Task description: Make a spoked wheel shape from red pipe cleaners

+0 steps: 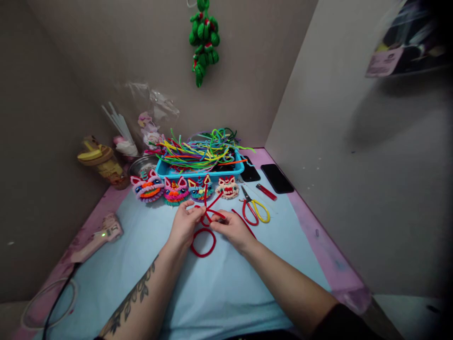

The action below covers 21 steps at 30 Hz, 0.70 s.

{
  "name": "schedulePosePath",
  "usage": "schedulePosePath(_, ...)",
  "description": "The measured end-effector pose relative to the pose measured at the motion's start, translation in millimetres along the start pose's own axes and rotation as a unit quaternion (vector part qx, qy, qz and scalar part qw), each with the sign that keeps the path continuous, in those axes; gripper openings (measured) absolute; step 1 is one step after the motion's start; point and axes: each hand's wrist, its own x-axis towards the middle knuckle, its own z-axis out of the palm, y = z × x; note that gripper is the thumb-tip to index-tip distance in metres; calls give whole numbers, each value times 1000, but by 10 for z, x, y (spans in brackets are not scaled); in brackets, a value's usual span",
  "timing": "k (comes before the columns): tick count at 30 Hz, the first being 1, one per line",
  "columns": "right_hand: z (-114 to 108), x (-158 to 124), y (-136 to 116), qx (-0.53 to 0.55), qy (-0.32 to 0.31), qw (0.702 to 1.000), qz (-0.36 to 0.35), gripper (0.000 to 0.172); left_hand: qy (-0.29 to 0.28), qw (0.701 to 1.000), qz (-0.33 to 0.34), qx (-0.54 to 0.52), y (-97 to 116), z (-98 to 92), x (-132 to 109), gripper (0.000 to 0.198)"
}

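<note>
Between my two hands are crossed red pipe cleaners (213, 204), their ends sticking out in several directions. My left hand (188, 218) pinches them near the crossing with thumb and forefinger. On the other side, my right hand (230, 227) has its fingers closed on one red strand at the lower right. A red pipe-cleaner ring (203, 255) lies flat on the blue cloth just below my hands. Another loose red pipe cleaner (249, 226) lies beside my right hand, partly hidden by it.
Several fuzzy animal heads (176, 191) line up before a blue tray (201, 175) heaped with coloured pipe cleaners. Yellow-and-red-handled scissors (255, 211), a red lighter (266, 191) and a dark phone (277, 178) lie right. A corded pink glue gun (97, 241) rests left.
</note>
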Motion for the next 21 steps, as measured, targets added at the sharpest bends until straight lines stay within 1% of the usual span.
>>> schedulePosePath(2, 22, -2, -2, 36, -2, 999, 8, 23, -18, 1000, 10, 8, -11, 18, -26, 54)
schedulePosePath(5, 48, -2, -6, 68, 23, 997, 13, 23, -42, 999, 21, 21, -38, 49, -64, 51)
schedulePosePath(7, 49, 0, -4, 80, 41, 996, 13, 22, -46, 998, 23, 29, -52, 66, -80, 50)
schedulePosePath(10, 37, 3, -1, 75, 44, 996, 10, 21, -39, 998, 23, 32, -58, 81, -86, 51)
schedulePosePath(16, 40, 3, 9, 97, 24, 995, 10, 18, -21, 1000, 14, 9, -37, 54, -48, 52)
schedulePosePath(21, 37, 5, 14, 80, 26, 996, 0, 15, -9, 1000, -7, 0, -25, 38, -24, 54)
